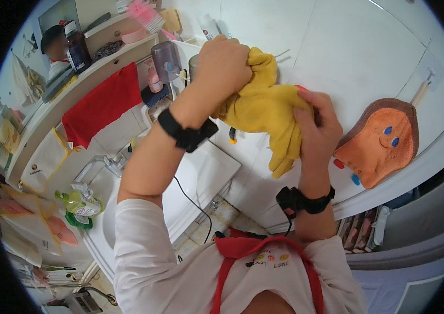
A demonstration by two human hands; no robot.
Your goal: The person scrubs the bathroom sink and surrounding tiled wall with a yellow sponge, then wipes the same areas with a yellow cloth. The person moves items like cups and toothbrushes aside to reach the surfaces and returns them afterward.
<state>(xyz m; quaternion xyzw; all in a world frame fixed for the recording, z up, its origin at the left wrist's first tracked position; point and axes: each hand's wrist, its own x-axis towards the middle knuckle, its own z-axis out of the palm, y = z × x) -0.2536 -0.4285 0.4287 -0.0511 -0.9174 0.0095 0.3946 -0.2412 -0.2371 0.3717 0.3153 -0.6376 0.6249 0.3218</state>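
Note:
A crumpled yellow cloth point(271, 107) hangs between my two hands in front of the white tiled wall, its lower end falling in folds. My left hand point(224, 63) is closed at its upper left part, beside the cup holder. My right hand point(320, 123) grips its right edge between thumb and fingers. Behind the right hand a small bit of red shows; what it belongs to is hidden. A thin metal rod end point(283, 54) sticks out just beyond the cloth. Both wrists wear black straps with small devices.
At the left are a white sink point(196, 170) with a chrome faucet point(104, 166), a green soap bottle point(83, 204) and a red towel point(104, 107) under a shelf. A grey cup point(165, 60) stands near my left forearm. An orange-brown cloth point(381, 144) hangs at the right.

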